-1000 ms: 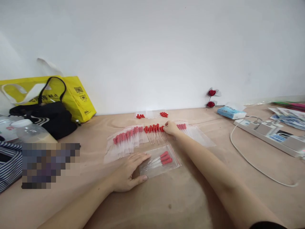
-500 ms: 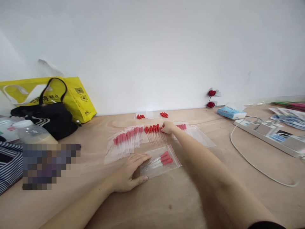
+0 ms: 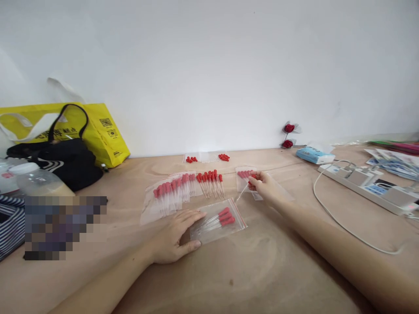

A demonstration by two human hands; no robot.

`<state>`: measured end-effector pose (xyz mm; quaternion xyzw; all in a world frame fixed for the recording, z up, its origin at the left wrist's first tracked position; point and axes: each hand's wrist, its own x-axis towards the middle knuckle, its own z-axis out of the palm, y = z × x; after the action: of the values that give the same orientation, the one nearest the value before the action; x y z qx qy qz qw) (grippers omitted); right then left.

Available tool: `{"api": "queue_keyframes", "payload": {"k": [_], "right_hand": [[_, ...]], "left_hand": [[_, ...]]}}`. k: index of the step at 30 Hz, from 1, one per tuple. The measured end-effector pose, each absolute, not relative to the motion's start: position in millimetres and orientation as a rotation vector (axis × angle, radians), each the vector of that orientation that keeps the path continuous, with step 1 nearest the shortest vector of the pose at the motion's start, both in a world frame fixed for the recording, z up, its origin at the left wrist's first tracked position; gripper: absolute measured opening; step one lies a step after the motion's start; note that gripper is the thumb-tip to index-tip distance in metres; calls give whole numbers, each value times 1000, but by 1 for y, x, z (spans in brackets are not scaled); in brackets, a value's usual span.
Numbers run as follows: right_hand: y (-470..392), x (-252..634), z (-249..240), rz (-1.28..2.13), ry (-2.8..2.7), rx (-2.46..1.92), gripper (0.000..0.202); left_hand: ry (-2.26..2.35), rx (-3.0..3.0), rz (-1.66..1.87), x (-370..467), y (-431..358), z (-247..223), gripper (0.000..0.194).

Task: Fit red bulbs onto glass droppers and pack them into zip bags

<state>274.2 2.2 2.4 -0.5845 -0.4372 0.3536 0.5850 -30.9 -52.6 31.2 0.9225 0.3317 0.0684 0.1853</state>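
My left hand (image 3: 173, 237) lies with its fingers and thumb apart at the left edge of a clear zip bag (image 3: 212, 234), which rests flat on the table. Inside that bag are several droppers (image 3: 225, 216) with red bulbs and clear stems. Above the bag's upper right corner, my right hand (image 3: 266, 185) pinches one dropper (image 3: 242, 192) by its red bulb, the stem pointing down and left. A row of loose droppers (image 3: 209, 179) lies behind the bag. To their left are overlapping bags of droppers (image 3: 173, 192); another bag of droppers (image 3: 243, 175) lies partly behind my right hand.
Small red bulbs (image 3: 224, 157) lie on bags by the wall. On the left stand a yellow bag (image 3: 111, 139), a black bag (image 3: 75, 161) and a bottle (image 3: 42, 181). A tissue pack (image 3: 314, 155), power strip (image 3: 366, 187) and white cable (image 3: 340, 235) are on the right.
My right hand has moved from the loose row to the right and nearer, with a dropper now in its fingers. My left hand stays at the bag.
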Motion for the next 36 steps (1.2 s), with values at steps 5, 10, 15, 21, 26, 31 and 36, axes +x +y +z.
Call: {"api": "queue_keyframes", "payload": {"k": [5, 10, 15, 21, 26, 31, 36], "right_hand": [[-24, 267, -12, 794, -912, -1202, 25], [-29, 248, -14, 893, -762, -1124, 27], [-39, 231, -11, 1056, -781, -1073, 34], [-45, 227, -9, 1121, -1063, -1235, 33], [-45, 231, -16, 1185, -1293, -1226, 30], [-39, 229, -19, 1184, -1455, -1092, 30], [-29, 225, -24, 1090, -1421, -1247, 28]], "left_hand": [[923, 2627, 184, -31, -52, 30, 54], [921, 2632, 197, -32, -52, 30, 54], [930, 2635, 195, -31, -52, 27, 54], [901, 2641, 251, -32, -51, 25, 54], [853, 2655, 259, -34, -47, 23, 55], [861, 2661, 276, -33, -49, 22, 55], [868, 2663, 291, -31, -50, 24, 55]]}}
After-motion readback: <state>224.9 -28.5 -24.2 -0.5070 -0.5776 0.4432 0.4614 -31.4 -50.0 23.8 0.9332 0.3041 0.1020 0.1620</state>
